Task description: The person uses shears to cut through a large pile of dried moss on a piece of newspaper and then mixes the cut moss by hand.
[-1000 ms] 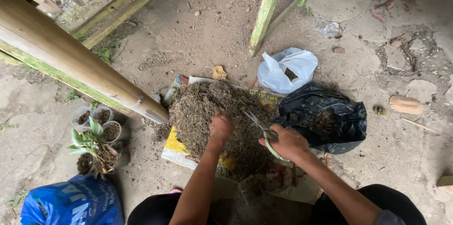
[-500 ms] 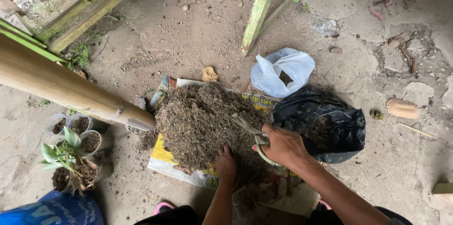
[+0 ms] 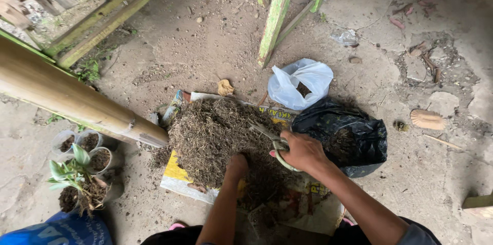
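Much of the person is cut off at the bottom edge: only the two forearms and a dark strip of clothing show. The fingers of the left hand (image 3: 237, 165) are buried in the heap of dry, chopped plant matter (image 3: 215, 134), so how far they spread cannot be told; only the back of the hand and the wrist show, pressed into the near side of the heap. The right hand (image 3: 303, 151) is curled closed around the pale green handles of a pair of scissors (image 3: 272, 139), whose blades point away from it toward the left, lying over the top of the heap; whether the blades are parted is hard to make out.

The heap lies on a printed sack (image 3: 190, 183) spread on the dirt, mostly hidden beneath it. Just beyond the right hand sits a crumpled black plastic bag (image 3: 354, 132), its contents dark and unclear, and behind that a white plastic bag (image 3: 300, 83). Well to the left of the left hand, small pots of soil (image 3: 87, 157) stand under a thick bamboo pole (image 3: 72, 98), one holding a green seedling (image 3: 72, 165).
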